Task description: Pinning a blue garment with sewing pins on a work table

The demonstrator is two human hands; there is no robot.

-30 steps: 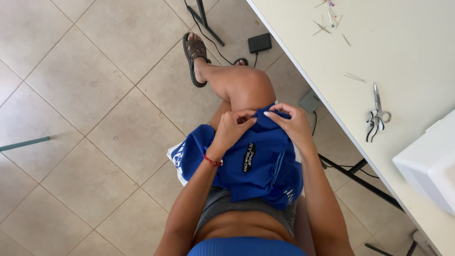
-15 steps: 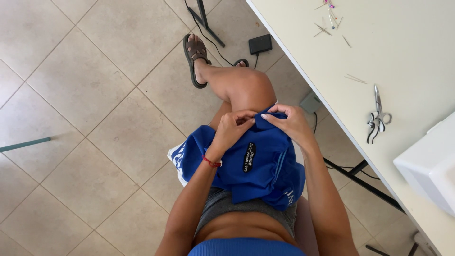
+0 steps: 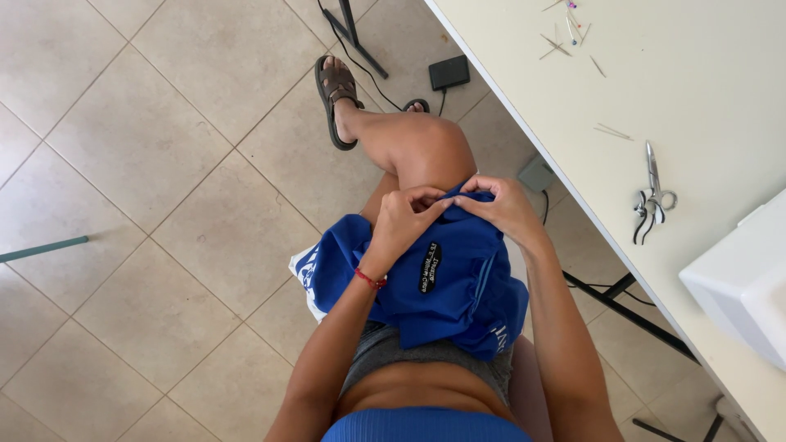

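On the lap of the seated person, seen from the head camera, a crumpled royal-blue fabric garment (image 3: 446, 282) with a small black oval patch and white lettering was spread across the thighs, its upper edge bunched just below the raised knee. The left hand (image 3: 405, 219) was laid on that upper edge, its fingers (image 3: 426, 196) curled and pressed together in a pinch on a fold of the blue cloth. The right hand (image 3: 501, 209) was set just beside it, fingertips touching the same bunched edge, and its fingers (image 3: 471, 199) were likewise closed on the fabric, so that the two hands met over one small spot of cloth. A thin red cord bracelet (image 3: 370, 279) was worn at the left wrist. Grey shorts (image 3: 393, 348) were seen under the garment's lower hem.

To the right, a pale cream tabletop (image 3: 696, 90) was seen running diagonally through the frame. A pair of metal scissors with dark handles (image 3: 651, 192) lay on it, well apart from the hands, and scattered pins or thread scraps (image 3: 565, 37) were seen near its far end. A white boxy object (image 3: 741, 278) was cut off by the right edge; what it was could not be told.

Below, a beige tiled floor (image 3: 147, 164) was shown. A brown strapped sandal (image 3: 334, 90) was worn on the outstretched foot, and a small black foot pedal (image 3: 449, 72) with a cable lay near it, beside dark metal table legs (image 3: 352, 33).
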